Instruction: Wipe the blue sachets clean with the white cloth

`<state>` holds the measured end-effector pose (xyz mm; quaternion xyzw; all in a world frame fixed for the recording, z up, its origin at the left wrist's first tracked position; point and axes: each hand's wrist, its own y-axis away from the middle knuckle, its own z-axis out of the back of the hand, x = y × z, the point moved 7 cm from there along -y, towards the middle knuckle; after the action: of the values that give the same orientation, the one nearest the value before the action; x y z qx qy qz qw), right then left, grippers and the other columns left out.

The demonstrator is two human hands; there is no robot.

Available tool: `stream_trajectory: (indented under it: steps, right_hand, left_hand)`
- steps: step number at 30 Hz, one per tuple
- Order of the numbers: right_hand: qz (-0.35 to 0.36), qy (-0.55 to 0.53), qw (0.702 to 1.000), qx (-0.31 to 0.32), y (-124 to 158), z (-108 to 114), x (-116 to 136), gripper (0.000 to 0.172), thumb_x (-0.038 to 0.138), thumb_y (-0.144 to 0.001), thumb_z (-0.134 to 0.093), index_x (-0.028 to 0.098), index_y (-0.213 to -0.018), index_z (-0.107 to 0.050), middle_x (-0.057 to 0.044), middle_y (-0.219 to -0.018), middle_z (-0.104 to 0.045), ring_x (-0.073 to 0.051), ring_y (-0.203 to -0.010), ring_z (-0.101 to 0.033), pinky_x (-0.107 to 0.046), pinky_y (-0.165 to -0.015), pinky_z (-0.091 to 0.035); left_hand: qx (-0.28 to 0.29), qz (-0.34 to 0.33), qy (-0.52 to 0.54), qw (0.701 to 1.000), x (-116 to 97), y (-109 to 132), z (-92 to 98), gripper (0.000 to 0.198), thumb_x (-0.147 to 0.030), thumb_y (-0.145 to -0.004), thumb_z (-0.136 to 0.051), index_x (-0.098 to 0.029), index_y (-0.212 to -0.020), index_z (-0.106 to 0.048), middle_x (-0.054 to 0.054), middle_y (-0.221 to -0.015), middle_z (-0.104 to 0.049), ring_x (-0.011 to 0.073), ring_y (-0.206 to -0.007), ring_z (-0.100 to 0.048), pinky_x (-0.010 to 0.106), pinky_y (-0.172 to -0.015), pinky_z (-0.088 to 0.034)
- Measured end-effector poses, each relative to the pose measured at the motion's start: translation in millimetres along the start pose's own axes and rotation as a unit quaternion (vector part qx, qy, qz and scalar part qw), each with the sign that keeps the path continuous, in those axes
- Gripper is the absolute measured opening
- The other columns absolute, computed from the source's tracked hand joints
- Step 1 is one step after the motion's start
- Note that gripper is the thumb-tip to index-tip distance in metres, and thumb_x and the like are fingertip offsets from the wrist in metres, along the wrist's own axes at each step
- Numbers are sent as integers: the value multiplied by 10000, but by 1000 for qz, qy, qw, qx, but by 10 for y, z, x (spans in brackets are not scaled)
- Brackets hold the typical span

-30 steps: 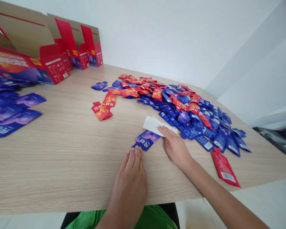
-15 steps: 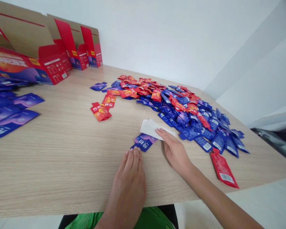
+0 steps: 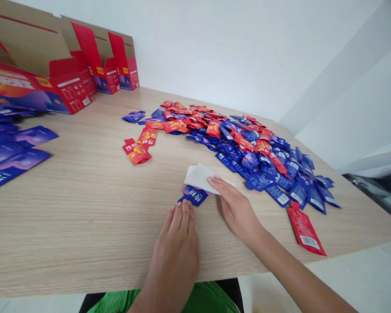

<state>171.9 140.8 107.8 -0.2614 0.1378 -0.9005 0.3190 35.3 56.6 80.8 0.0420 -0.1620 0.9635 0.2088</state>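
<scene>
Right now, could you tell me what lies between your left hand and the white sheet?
The head view shows a blue sachet between the left hand and the white sheet.

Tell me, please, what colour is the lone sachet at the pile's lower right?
The sachet is red with a white barcode patch, best seen in the head view.

Left hand [image 3: 174,248] is flat on the table [image 3: 68,217], fingertips right by a blue sachet [image 3: 193,195]. Right hand [image 3: 237,213] is pressing a white tissue [image 3: 198,178], with a big sachet pile [image 3: 244,148] just behind.
</scene>
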Motion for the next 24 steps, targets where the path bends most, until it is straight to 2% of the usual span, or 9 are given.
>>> stream_trajectory:
  steps: [2,4,8,10,13,15,17,22,24]
  right_hand:
    - [61,-27,997,44,24,-88,248,754,-47,-943,-379,288,-1615,-445,-40,-1587,-564,-197,-1531,-436,-491,-1270,-404]
    - [84,-35,993,69,24,-151,278,793,-83,-905,-359,276,-1604,-463,-37,-1597,-553,-182,-1543,-412,-485,-1279,-390]
    - [-25,16,1000,1,-36,-39,-245,749,-74,-878,-394,236,-1538,-563,-92,-1545,-601,-244,-1480,-513,-554,-1252,-416]
    - [-52,34,998,-26,-39,38,-363,703,-51,-896,-406,216,-1521,-586,-119,-1496,-642,-272,-1437,-563,-575,-1226,-445]
    - [-6,13,1000,-14,-21,36,-108,684,-20,-955,-394,263,-1562,-533,-81,-1518,-630,-241,-1466,-531,-537,-1233,-448]
    - [63,-14,998,28,3,-50,168,716,-30,-958,-384,286,-1593,-484,-48,-1556,-597,-207,-1517,-458,-496,-1255,-425]
    - [99,-26,993,62,16,-126,272,750,-66,-927,-357,270,-1582,-498,-34,-1572,-582,-180,-1538,-420,-468,-1271,-402]
    - [-30,49,998,-9,-38,-2,-301,658,-62,-899,-366,142,-1468,-625,-149,-1494,-639,-253,-1446,-553,-532,-1231,-448]
    - [-48,61,997,-26,-30,57,-364,623,-44,-918,-373,131,-1454,-637,-174,-1454,-666,-282,-1417,-584,-572,-1205,-472]
  left_hand:
    - [7,1,0,1000,-7,-19,-8,515,-136,-941,-401,35,-1382,-603,248,-1414,-662,335,-1333,-624,475,-1174,-495]
    - [3,1,0,1000,-5,-21,-2,507,-129,-935,-406,42,-1364,-615,252,-1391,-676,340,-1310,-640,480,-1158,-512]
    - [-28,-5,3,1000,10,20,23,551,-138,-937,-423,74,-1434,-531,276,-1502,-581,351,-1402,-566,473,-1180,-490]
    - [-29,-4,5,1000,15,34,12,551,-132,-934,-429,70,-1436,-532,276,-1503,-581,343,-1407,-562,468,-1194,-474]
    - [-22,1,15,1000,7,25,-5,546,-123,-926,-421,30,-1432,-558,257,-1511,-582,323,-1417,-552,468,-1196,-473]
    - [-19,7,12,1000,4,7,-1,516,-113,-920,-411,4,-1378,-619,240,-1441,-646,318,-1351,-604,479,-1171,-498]
    - [-18,10,3,1000,9,-5,13,501,-114,-923,-402,-4,-1346,-647,227,-1390,-685,315,-1301,-640,475,-1155,-515]
    - [-3,-11,-3,1000,15,3,18,555,-113,-899,-397,46,-1396,-586,256,-1493,-600,335,-1387,-584,460,-1170,-501]
    - [-14,-8,-7,1000,20,8,30,553,-109,-892,-403,53,-1385,-593,260,-1479,-610,341,-1374,-596,461,-1162,-509]
